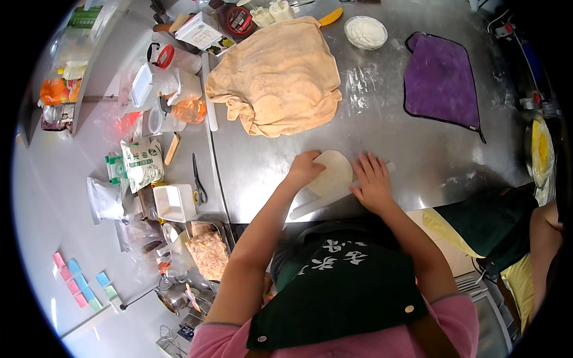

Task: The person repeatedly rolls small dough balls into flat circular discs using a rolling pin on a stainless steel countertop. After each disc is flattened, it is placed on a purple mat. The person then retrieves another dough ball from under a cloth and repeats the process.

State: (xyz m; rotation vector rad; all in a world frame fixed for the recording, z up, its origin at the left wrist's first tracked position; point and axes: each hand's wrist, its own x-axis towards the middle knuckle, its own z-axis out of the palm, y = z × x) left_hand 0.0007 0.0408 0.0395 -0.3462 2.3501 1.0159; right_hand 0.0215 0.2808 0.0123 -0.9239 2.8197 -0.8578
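Note:
A flat round of dough (333,173) lies on the steel worktop (268,156) in front of me. My left hand (308,170) pinches its left edge between thumb and fingers. Under the palm of my right hand (371,181), whose fingers are spread, lies a white rolling pin (320,202); it runs slantwise along the lower right side of the dough. Beyond my hands a tan cloth (280,76) is spread over something hidden. A bowl of white flour (365,32) stands farther back, with flour streaks on the steel below it.
A purple cloth (441,83) lies at the right. Scissors (199,185), a white tub (174,202), a spray bottle (188,111) and a tray of minced filling (208,250) are at the left. Part of another person (492,223) shows at the lower right.

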